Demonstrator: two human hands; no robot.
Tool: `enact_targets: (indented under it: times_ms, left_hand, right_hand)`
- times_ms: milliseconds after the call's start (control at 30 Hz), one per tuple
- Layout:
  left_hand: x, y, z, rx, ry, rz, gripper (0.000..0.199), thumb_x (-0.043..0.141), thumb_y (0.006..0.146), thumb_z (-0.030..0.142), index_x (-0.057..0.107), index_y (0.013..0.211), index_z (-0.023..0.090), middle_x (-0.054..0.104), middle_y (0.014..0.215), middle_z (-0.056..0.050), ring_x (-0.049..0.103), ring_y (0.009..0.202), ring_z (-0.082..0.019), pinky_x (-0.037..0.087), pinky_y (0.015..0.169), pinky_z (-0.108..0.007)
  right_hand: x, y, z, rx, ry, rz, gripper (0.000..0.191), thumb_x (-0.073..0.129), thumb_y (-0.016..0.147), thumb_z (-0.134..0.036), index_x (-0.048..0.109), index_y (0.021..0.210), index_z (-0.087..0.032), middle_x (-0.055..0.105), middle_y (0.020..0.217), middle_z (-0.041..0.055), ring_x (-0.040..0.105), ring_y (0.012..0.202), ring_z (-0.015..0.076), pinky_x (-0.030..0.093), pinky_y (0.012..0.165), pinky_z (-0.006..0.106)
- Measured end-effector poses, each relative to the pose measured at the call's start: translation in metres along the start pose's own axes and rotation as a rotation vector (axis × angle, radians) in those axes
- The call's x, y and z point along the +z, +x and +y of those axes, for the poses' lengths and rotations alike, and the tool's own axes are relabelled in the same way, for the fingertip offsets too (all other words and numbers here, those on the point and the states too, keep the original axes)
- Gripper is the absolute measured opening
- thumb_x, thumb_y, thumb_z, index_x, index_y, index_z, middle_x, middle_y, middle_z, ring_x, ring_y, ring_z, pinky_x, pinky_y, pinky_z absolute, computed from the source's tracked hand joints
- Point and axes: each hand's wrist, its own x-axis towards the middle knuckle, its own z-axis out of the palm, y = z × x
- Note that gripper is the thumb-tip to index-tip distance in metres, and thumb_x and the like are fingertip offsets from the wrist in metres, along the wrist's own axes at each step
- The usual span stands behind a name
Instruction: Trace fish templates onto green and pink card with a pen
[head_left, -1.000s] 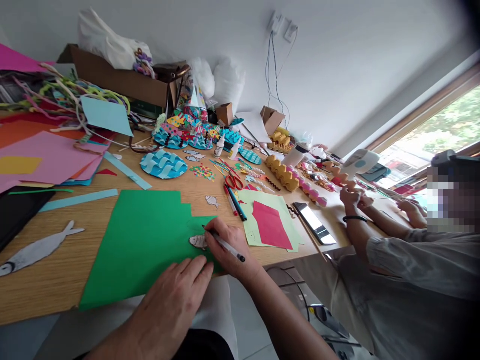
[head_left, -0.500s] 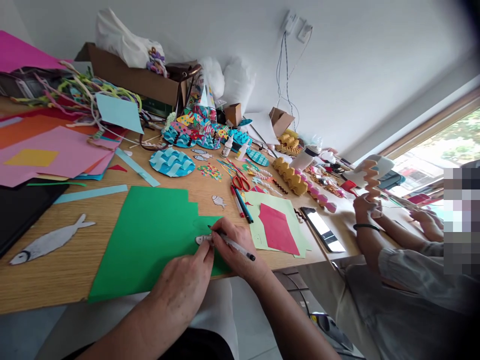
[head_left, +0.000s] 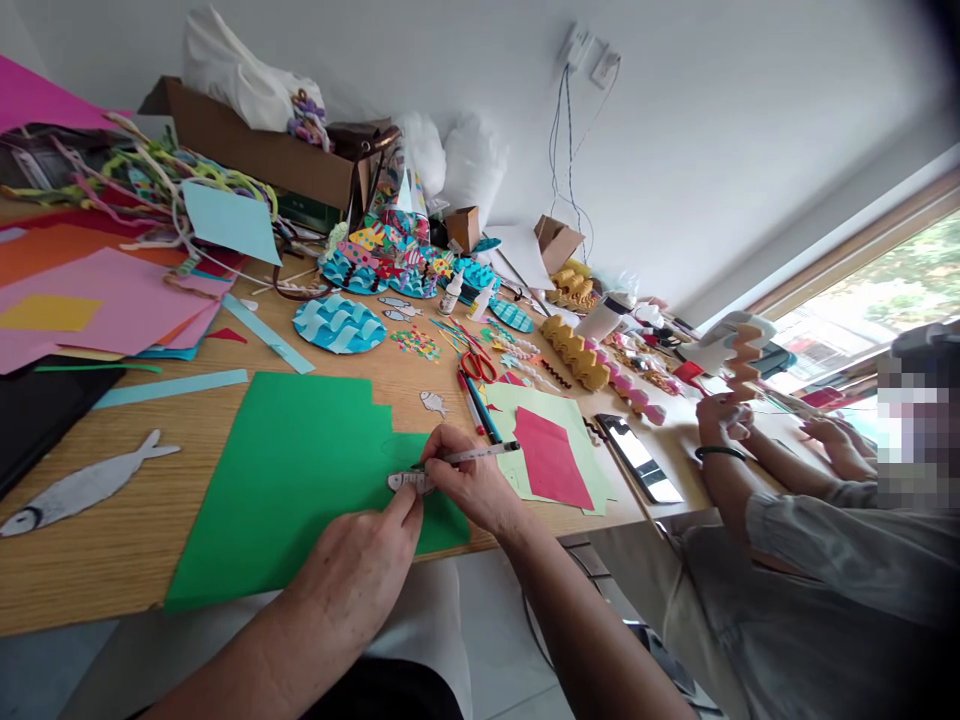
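Near the table's front edge lies a sheet of green paper (head_left: 300, 450) with a notched upper right corner. My left hand (head_left: 367, 550) presses a small white paper fish (head_left: 400, 482) onto it, fingers bunched together. In my right hand (head_left: 465, 480) is a clear-barrelled pen (head_left: 480, 453), its tip at the fish's upper edge. A faint drawn outline shows on the green paper just above the fish. Another small fish cutout (head_left: 433, 402) rests beyond my hands, and a large fish cutout (head_left: 82, 485) lies at the left.
Red scissors (head_left: 478, 366), markers (head_left: 480, 408) and a red paper piece (head_left: 553, 458) lie beyond my right hand. A phone (head_left: 637, 458) is farther right. At the right, a person's hands (head_left: 724, 415) hold a wavy strip. Coloured paper (head_left: 127, 290) is stacked left.
My right hand has turned the pen from slanting down to the right to slanting slightly up. The view has shifted a little; my left hand still presses the fish.
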Motion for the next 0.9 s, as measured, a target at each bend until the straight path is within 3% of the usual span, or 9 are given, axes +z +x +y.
enact_targets:
  times_ms: [233, 467, 900]
  left_hand:
    - [-0.003, 0.002, 0.000, 0.002, -0.037, -0.018, 0.064, 0.026, 0.083, -0.008, 0.036, 0.143, 0.013, 0.045, 0.143, -0.013, 0.068, 0.096, -0.025, 0.059, 0.079, -0.039]
    - [-0.002, 0.000, 0.000, 0.034, -0.014, 0.024, 0.066, 0.026, 0.080, -0.010, 0.038, 0.142, 0.011, 0.045, 0.142, -0.017, 0.069, 0.090, -0.024, 0.060, 0.074, -0.038]
    - [-0.006, -0.003, -0.001, 0.035, -0.034, 0.006, 0.062, 0.029, 0.082, -0.007, 0.043, 0.138, 0.015, 0.050, 0.138, -0.012, 0.070, 0.080, -0.021, 0.059, 0.070, -0.035]
  right_hand:
    - [0.002, 0.002, -0.008, 0.021, -0.081, -0.030, 0.015, 0.050, 0.067, -0.004, 0.052, 0.066, -0.019, 0.051, 0.056, -0.0059, 0.045, 0.054, 0.0100, 0.032, 0.050, 0.020]
    - [0.003, 0.002, -0.011, 0.038, -0.106, -0.044, 0.015, 0.050, 0.069, -0.005, 0.052, 0.066, -0.019, 0.051, 0.055, -0.0059, 0.046, 0.053, 0.0101, 0.032, 0.050, 0.020]
    - [0.008, 0.007, -0.016, 0.021, -0.068, -0.092, 0.013, 0.049, 0.067, -0.006, 0.051, 0.065, -0.019, 0.050, 0.058, -0.0052, 0.045, 0.055, 0.0102, 0.032, 0.049, 0.020]
